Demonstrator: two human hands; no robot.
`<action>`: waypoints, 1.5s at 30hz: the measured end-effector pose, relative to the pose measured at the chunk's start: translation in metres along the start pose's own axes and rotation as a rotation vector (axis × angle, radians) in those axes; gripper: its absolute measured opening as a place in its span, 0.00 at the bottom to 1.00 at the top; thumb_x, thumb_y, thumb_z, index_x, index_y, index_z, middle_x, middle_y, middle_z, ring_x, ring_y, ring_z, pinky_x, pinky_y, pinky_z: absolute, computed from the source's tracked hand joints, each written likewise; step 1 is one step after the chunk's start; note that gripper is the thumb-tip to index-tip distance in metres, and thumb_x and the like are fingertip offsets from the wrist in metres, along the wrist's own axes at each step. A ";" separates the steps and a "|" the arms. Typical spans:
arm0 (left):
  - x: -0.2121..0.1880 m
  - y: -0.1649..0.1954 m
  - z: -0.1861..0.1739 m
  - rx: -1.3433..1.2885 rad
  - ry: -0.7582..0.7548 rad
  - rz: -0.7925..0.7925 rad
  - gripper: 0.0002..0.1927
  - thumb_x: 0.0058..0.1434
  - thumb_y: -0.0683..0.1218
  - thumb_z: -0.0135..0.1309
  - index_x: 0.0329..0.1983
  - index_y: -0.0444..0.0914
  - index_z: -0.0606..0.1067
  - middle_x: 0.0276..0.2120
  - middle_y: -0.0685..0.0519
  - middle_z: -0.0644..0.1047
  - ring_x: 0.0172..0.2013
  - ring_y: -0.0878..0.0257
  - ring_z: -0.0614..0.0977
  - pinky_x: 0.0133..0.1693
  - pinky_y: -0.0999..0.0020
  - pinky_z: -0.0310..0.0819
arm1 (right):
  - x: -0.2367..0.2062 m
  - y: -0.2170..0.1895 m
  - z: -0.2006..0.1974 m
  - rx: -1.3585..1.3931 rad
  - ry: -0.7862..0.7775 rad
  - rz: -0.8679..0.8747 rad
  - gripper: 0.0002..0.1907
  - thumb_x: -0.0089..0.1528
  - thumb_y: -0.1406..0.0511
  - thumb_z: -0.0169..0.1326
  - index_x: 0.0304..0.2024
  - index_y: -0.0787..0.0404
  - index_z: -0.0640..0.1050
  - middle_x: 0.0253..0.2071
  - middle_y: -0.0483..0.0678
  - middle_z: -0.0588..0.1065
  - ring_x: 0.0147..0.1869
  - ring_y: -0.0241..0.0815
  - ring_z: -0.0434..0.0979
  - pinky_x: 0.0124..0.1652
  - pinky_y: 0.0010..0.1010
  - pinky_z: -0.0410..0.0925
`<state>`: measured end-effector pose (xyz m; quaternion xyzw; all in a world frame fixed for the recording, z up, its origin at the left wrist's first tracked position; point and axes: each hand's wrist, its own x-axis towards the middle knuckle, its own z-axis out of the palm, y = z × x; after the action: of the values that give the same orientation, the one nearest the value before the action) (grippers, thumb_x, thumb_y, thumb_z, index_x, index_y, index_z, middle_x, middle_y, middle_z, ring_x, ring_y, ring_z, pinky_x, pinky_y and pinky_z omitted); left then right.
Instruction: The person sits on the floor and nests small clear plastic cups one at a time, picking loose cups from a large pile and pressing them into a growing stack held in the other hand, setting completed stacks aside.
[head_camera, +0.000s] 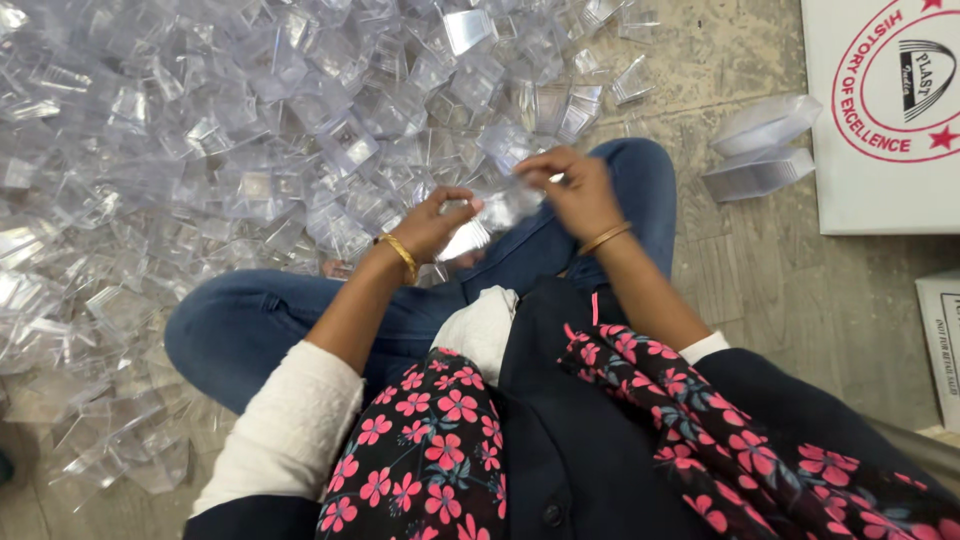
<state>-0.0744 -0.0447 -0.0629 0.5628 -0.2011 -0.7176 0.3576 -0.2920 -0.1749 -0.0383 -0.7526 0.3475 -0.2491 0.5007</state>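
Seated person, head view. Left hand (437, 222) and right hand (575, 190), fingers closed, pinch opposite ends of a clear plastic tray piece (492, 215) held above the jeans-clad lap (520, 250). Long axis runs roughly left to right, tilted up toward the right hand. Judged light, thin, stiff, slippery and crack-prone; best held by its edges. Behind: heap of clear plastic pieces (250, 130) on the floor (780, 290).
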 end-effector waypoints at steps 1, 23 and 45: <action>-0.002 0.006 -0.001 -0.084 -0.015 0.035 0.35 0.56 0.58 0.60 0.64 0.43 0.64 0.40 0.42 0.81 0.30 0.52 0.86 0.26 0.62 0.82 | -0.003 -0.005 0.016 0.044 -0.061 -0.026 0.09 0.63 0.71 0.60 0.46 0.60 0.84 0.42 0.47 0.81 0.47 0.35 0.79 0.49 0.26 0.71; 0.013 0.030 -0.042 0.049 0.376 0.559 0.19 0.70 0.55 0.55 0.52 0.34 0.75 0.39 0.51 0.82 0.41 0.68 0.80 0.45 0.72 0.72 | 0.041 0.022 0.026 -0.610 0.083 -0.121 0.57 0.49 0.63 0.69 0.75 0.68 0.54 0.62 0.71 0.65 0.63 0.69 0.67 0.56 0.47 0.68; -0.004 0.038 -0.031 0.237 0.292 0.362 0.22 0.64 0.58 0.55 0.54 0.40 0.76 0.38 0.52 0.83 0.39 0.66 0.81 0.40 0.69 0.75 | 0.026 -0.034 -0.028 0.160 -0.218 0.045 0.58 0.54 0.72 0.70 0.78 0.53 0.50 0.68 0.50 0.68 0.76 0.46 0.65 0.72 0.46 0.63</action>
<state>-0.0334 -0.0637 -0.0428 0.6531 -0.3277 -0.5245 0.4370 -0.2868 -0.2025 0.0040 -0.7250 0.2870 -0.1816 0.5992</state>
